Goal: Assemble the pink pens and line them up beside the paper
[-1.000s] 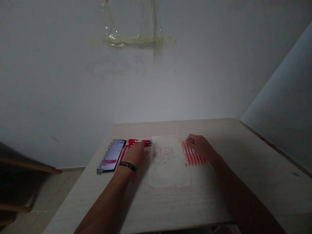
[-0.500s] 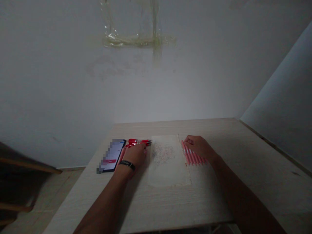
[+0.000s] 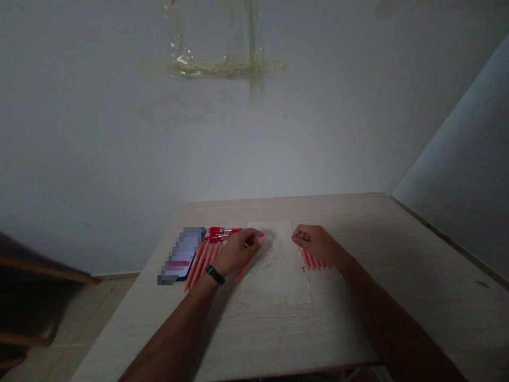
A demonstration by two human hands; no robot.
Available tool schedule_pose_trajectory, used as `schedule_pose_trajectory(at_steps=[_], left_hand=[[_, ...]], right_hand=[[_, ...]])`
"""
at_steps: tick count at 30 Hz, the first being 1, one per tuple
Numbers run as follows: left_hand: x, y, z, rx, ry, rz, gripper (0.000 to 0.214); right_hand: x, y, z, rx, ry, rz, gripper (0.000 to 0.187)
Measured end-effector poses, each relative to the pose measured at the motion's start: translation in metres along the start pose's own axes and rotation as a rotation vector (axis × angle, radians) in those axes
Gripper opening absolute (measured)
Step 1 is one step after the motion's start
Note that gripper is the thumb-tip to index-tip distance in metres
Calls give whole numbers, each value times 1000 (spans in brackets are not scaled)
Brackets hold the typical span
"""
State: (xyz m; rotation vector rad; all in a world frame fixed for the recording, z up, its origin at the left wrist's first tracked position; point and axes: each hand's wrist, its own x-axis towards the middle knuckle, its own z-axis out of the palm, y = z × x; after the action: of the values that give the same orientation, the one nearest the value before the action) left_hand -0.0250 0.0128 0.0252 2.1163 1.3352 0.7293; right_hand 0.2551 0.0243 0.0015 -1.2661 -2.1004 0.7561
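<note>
My left hand (image 3: 240,249) is closed in a pinch on a slim pink pen-like stick (image 3: 240,273), held slanting over the left side of a pale sheet of paper (image 3: 274,286). Small pinkish and grey bits (image 3: 272,254) are scattered on that sheet. At the sheet's right edge, my right hand (image 3: 316,244) has its fingers curled together; whatever may be in them is hidden. Beneath it lies a row of pink sticks (image 3: 314,261), partly covered by the hand. More pink sticks (image 3: 201,262) lie side by side left of my left wrist.
Several red pens (image 3: 217,233) lie behind the left group of sticks. A phone (image 3: 185,257), partly pixelated, rests at the table's left. The light wooden table (image 3: 254,339) meets a wall with yellowed tape (image 3: 222,69). Dark wooden furniture (image 3: 43,270) stands at lower left.
My left hand has moved right from the left sticks to above the sheet, now carrying a pink stick. My right hand has shifted slightly left toward the sheet's edge.
</note>
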Motion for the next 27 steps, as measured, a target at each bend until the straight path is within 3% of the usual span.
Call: schedule_pose_trajectory(at_steps=[3, 8, 13, 17, 21, 27], left_hand=[[0, 7, 10, -177, -54, 34, 29], [2, 5, 21, -439, -23, 52, 29], [4, 2, 23, -734, 99, -16, 25], [4, 1, 23, -808, 225, -41, 20], [3, 0, 23, -894, 254, -75, 22], [4, 0, 24, -967, 277, -101, 26]], right_hand=[[-1, -4, 12, 42, -142, 114, 27], [0, -9, 25, 30, -141, -49, 17], [-1, -17, 28, 140, -232, -55, 21], [0, -15, 28, 200, -244, -70, 22], [2, -5, 28, 249, -188, -52, 23], [-1, -2, 20, 239, -176, 119, 28]])
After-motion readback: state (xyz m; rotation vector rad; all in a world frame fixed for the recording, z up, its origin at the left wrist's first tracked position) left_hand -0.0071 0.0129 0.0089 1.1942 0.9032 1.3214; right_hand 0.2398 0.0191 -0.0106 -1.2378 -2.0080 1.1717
